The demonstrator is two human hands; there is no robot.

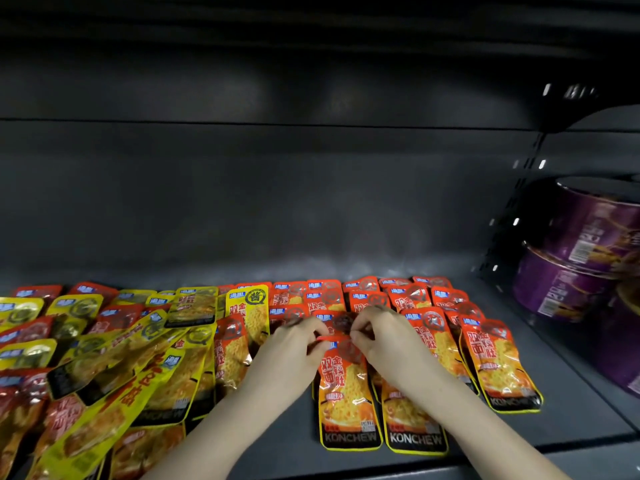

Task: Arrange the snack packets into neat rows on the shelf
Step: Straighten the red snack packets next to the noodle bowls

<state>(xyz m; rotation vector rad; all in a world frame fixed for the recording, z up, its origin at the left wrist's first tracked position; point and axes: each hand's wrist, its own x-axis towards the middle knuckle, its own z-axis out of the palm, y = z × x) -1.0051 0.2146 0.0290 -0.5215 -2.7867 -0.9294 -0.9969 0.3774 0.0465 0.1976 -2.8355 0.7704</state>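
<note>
Mid-frame, a glossy red-orange foil snack packet [346,386] is pinched by left hand [294,346] and right hand [384,337]; overlapped neighbours [415,422] could be dragged askew.

A dark grey back panel [277,185] fills the upper frame (dimly lit); stacked purple tubs [581,258] sit at right.

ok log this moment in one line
left hand: pinches orange packet top | right hand: pinches same packet | yellow packets at left: jumbled | shelf: rows unfinished
</note>
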